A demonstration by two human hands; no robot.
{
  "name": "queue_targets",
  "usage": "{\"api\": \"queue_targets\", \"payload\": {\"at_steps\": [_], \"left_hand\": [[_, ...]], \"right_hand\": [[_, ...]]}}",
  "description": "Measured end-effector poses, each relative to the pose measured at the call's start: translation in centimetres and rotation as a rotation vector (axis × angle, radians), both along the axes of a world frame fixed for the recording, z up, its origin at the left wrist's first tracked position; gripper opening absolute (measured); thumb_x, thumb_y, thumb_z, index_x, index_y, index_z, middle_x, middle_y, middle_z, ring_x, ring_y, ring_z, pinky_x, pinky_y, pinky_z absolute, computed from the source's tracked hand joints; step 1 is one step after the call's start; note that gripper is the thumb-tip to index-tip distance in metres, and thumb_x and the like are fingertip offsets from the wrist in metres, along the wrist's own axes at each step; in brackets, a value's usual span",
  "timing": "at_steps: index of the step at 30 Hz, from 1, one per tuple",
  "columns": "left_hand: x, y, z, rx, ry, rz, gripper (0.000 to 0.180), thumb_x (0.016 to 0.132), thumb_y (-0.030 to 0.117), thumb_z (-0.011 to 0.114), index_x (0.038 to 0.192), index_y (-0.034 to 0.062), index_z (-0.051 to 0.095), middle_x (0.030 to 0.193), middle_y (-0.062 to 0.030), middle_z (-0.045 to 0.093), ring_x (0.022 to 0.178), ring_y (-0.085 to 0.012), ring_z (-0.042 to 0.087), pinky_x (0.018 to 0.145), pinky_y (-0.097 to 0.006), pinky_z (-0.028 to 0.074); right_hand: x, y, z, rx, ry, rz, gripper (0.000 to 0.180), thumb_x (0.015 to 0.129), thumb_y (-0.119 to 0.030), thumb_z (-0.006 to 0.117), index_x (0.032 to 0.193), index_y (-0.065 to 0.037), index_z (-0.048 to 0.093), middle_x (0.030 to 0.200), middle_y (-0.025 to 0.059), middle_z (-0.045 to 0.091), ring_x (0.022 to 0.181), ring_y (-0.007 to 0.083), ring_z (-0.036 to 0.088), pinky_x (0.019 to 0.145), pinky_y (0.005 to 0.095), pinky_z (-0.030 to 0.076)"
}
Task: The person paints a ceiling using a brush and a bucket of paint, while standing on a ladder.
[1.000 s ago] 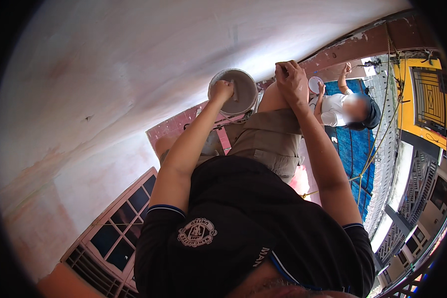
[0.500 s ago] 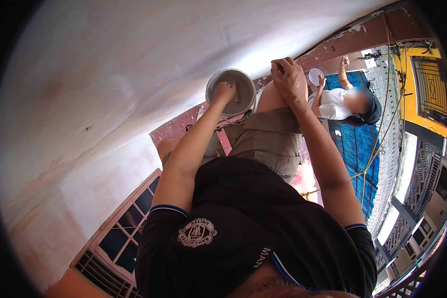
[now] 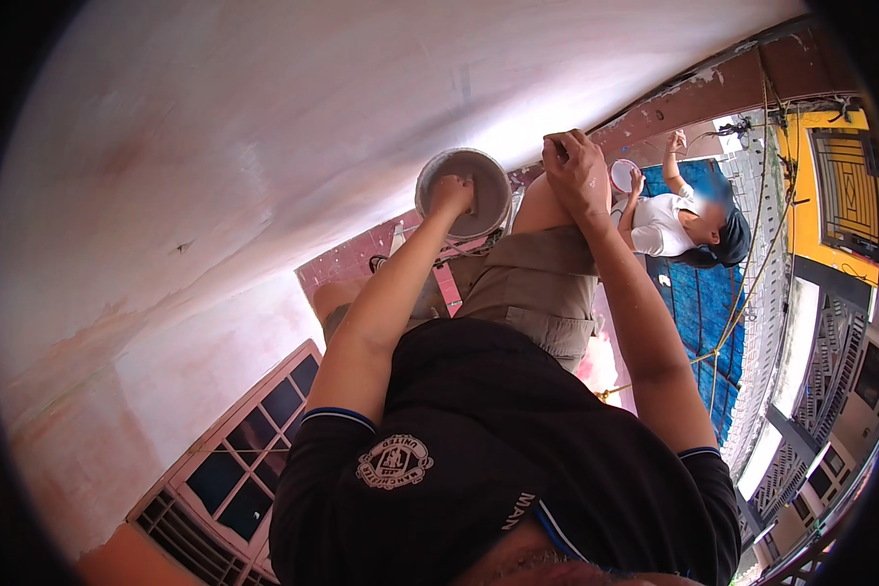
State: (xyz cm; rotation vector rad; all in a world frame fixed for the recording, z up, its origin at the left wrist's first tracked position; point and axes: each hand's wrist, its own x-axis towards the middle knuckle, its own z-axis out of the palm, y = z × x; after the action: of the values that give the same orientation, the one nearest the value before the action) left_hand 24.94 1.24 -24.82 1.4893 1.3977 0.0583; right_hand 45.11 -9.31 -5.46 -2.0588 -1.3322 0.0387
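Observation:
Inside a round grey bucket (image 3: 498, 176), my left hand (image 3: 451, 195) is closed around a narrow stick-like tool (image 3: 474, 201). Most of that tool is hidden by the fingers, so its exact kind does not show. Greyish matter coats the bucket's inside, which is partly in shadow. My right hand (image 3: 576, 168) rests on my raised knee, right of the bucket. Its fingers are loosely bent with a gap between thumb and fingers, and I see nothing held in it.
A pale, patchy wall (image 3: 215, 176) rises along the left and far side, with a pink-framed window (image 3: 254, 439) lower down. At the right, another person (image 3: 669, 220) in white holds a white tub (image 3: 623, 176) near a blue tarp (image 3: 693, 322). Ropes (image 3: 721, 347) stretch there.
The whole view has shifted slightly, so the bucket and both hands sit a little lower. My left hand still grips inside the bucket; my right stays on the knee.

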Motion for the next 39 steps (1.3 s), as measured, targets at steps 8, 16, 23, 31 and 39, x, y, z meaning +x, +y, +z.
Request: {"api": "queue_targets", "payload": {"at_steps": [8,16,23,31,39], "left_hand": [[-0.2,-0.1,2.7,-0.052,0.002,0.020,0.037,0.099,0.031,0.060,0.096,-0.0047,0.069,0.079,-0.0194,0.074,0.061,-0.0293,0.074,0.064,-0.041,0.060],[-0.3,0.2,4.7,-0.156,0.004,0.013,0.039,0.101,0.031,0.060,0.103,-0.0068,0.067,0.079,-0.0171,0.074,0.061,-0.0275,0.074,0.058,-0.038,0.061],[-2.6,-0.3,8.6,-0.241,-0.229,0.136,0.035,0.103,0.024,0.061,0.114,-0.0084,0.064,0.087,-0.0178,0.074,0.066,-0.0249,0.075,0.059,-0.034,0.064],[-11.1,-0.6,13.7,-0.363,-0.703,0.279,0.034,0.106,0.017,0.058,0.127,-0.0094,0.060,0.111,-0.0233,0.070,0.096,-0.0285,0.074,0.083,-0.037,0.062],[-16.1,-0.8,11.5,-0.463,-0.951,0.494,0.040,0.105,0.029,0.059,0.122,-0.0060,0.063,0.101,-0.0208,0.073,0.090,-0.0280,0.073,0.083,-0.037,0.060]], "right_hand": [[0.0,0.0,-0.2,-0.050,0.013,-0.022,0.017,0.092,-0.023,0.065,0.092,-0.010,0.075,0.092,0.0091,0.071,0.085,0.0356,0.068,0.083,0.0452,0.054],[-0.1,0.2,0.3,-0.046,0.035,-0.011,0.017,0.091,-0.018,0.065,0.095,-0.005,0.076,0.096,0.0136,0.073,0.086,0.0351,0.071,0.081,0.0437,0.056],[0.0,0.3,0.1,-0.048,0.092,-0.004,0.018,0.092,-0.023,0.064,0.093,-0.009,0.075,0.093,0.0094,0.071,0.086,0.0343,0.068,0.085,0.0447,0.053],[-0.6,0.0,0.4,-0.035,0.060,-0.001,0.017,0.093,-0.022,0.065,0.094,-0.009,0.075,0.092,0.0093,0.072,0.087,0.0332,0.068,0.086,0.0442,0.052],[-0.5,-0.1,0.2,-0.029,0.085,-0.010,0.018,0.093,-0.022,0.066,0.095,-0.009,0.077,0.095,0.0118,0.072,0.084,0.0361,0.069,0.081,0.0451,0.055]]}}
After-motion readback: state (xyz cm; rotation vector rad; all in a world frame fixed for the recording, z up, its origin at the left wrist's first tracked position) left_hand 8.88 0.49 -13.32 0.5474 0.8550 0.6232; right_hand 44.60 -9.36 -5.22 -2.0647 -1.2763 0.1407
